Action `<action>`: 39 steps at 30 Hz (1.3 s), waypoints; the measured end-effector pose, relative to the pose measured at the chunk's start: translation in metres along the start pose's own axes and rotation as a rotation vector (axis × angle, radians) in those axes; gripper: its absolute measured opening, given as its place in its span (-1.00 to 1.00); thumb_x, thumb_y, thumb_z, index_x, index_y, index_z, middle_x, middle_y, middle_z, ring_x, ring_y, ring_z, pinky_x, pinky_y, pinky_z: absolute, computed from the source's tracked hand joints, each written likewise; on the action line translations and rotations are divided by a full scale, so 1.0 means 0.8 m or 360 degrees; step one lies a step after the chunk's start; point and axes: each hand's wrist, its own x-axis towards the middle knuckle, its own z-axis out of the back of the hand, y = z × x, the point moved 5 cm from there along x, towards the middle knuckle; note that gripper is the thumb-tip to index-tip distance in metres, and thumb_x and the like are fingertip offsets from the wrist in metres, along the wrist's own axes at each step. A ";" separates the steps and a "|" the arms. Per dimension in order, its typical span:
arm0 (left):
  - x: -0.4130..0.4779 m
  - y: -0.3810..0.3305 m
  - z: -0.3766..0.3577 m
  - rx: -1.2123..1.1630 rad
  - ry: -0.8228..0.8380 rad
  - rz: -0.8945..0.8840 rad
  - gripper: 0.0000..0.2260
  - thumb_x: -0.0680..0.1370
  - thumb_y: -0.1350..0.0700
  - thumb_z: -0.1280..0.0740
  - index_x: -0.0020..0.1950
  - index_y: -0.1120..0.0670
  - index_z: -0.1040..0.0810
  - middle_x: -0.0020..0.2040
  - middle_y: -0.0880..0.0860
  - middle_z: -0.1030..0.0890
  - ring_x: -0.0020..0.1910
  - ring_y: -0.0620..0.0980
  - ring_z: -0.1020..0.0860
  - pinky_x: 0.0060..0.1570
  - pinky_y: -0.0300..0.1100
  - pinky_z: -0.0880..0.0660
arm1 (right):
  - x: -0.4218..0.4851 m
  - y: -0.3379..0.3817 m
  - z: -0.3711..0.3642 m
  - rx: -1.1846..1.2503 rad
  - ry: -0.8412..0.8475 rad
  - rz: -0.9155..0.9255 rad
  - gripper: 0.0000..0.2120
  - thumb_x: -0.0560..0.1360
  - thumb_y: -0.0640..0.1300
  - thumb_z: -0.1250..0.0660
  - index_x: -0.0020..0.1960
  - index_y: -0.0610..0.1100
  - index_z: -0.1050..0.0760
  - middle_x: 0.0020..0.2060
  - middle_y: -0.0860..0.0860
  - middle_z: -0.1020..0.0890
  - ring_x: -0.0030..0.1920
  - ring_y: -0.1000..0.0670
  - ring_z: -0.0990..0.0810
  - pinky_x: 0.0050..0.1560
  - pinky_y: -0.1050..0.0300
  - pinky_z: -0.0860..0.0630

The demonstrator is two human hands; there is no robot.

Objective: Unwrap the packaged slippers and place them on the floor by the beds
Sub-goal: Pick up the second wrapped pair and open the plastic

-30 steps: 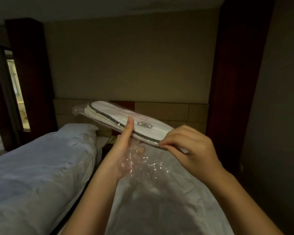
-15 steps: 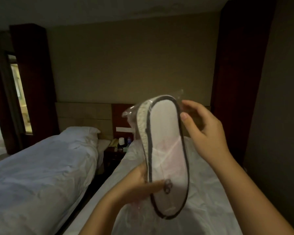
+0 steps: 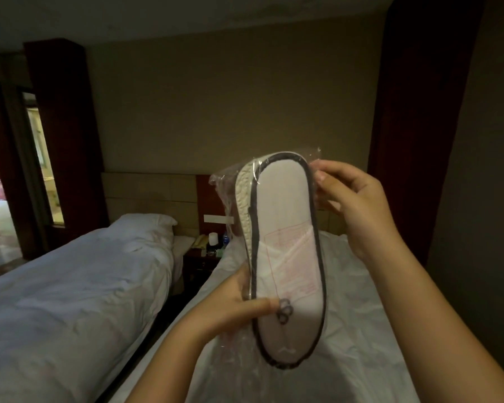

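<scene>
A pair of white slippers with dark trim [image 3: 285, 228], still sealed in a clear plastic bag, stands upright in front of me above the right bed. My left hand [image 3: 233, 306] grips the lower part, thumb across the front beside a small dark logo. My right hand [image 3: 352, 205] pinches the bag's upper right edge near the top. A second slipper's textured sole shows behind the front one on the left side. Loose crinkled plastic hangs below my left hand.
Two beds with white covers: the left bed [image 3: 70, 301] and the right bed [image 3: 361, 330] beneath my arms. A dark nightstand [image 3: 201, 260] with small items stands between them at the headboard. A narrow dark floor gap runs between the beds. A doorway opens at far left.
The package turned from lying flat to standing upright. My right hand moved from its near end up to the top right edge; my left hand shifted to the lower part.
</scene>
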 end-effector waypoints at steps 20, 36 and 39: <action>0.028 0.032 0.040 0.0122 -0.0638 0.0209 -0.53 0.47 -0.02 -0.44 0.34 0.00 -0.42 0.08 -0.02 -0.65 0.14 -0.03 -0.60 0.14 -0.04 -0.53 | 0.016 -0.021 -0.014 0.0000 0.0040 -0.0252 -0.82 0.51 -0.21 -0.33 -0.25 -0.08 -0.60 -0.40 0.00 -0.67 -0.45 0.04 -0.63 -0.51 0.25 -0.51; 0.040 0.012 0.017 0.0218 -0.0421 0.0105 -0.51 0.40 0.07 -0.46 0.27 -0.14 -0.40 0.06 -0.03 -0.68 -0.01 -0.17 -0.65 -0.11 -0.37 -0.55 | 0.017 -0.016 -0.036 -0.0356 0.0085 -0.0168 -0.88 0.50 -0.29 -0.30 -0.17 -0.22 -0.59 -0.36 -0.03 -0.68 -0.47 0.04 -0.59 -0.47 0.22 -0.52; 0.039 0.016 0.023 0.0137 -0.0369 0.0066 -0.57 0.36 0.04 -0.47 0.19 -0.10 -0.47 -0.03 0.03 -0.72 -0.04 -0.06 -0.68 -0.10 -0.21 -0.60 | 0.027 -0.020 -0.024 -0.0484 0.0032 -0.0195 -0.87 0.52 -0.23 -0.29 -0.17 -0.14 -0.58 -0.42 0.07 -0.68 -0.57 0.08 -0.55 -0.56 0.24 -0.47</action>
